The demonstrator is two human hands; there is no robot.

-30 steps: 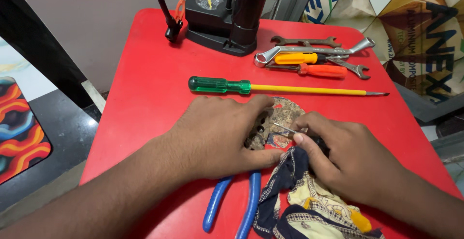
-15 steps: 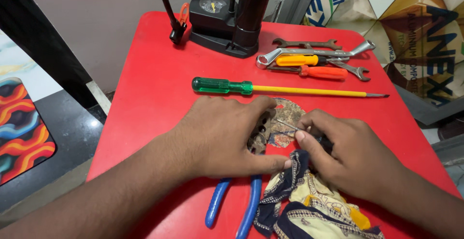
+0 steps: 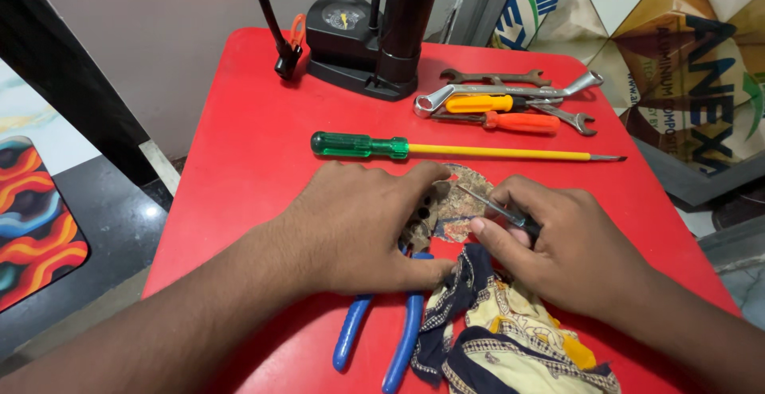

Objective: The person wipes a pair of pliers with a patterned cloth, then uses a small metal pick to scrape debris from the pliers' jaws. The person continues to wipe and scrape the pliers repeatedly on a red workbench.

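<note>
My left hand (image 3: 362, 223) lies palm down on a rusty round metal part (image 3: 454, 199) in the middle of the red table (image 3: 247, 147), pinning it. My right hand (image 3: 558, 243) holds a small screwdriver (image 3: 498, 209) with a thin metal shaft, tip pointed at the rusty part. Blue-handled pliers (image 3: 382, 334) lie under my left hand, their jaws hidden. A patterned cloth (image 3: 510, 338) in yellow and dark blue lies bunched under my right wrist.
A long screwdriver (image 3: 446, 149) with green handle and yellow shaft lies across the table beyond my hands. Several spanners and orange-handled screwdrivers (image 3: 510, 107) sit at the back right. A black floor pump (image 3: 374, 35) with gauge stands at the back. Cardboard boxes (image 3: 677, 43) stand right.
My right hand has shifted slightly, and the small screwdriver's shaft now shows angled toward the rusty part. My left hand stays pressed on it.
</note>
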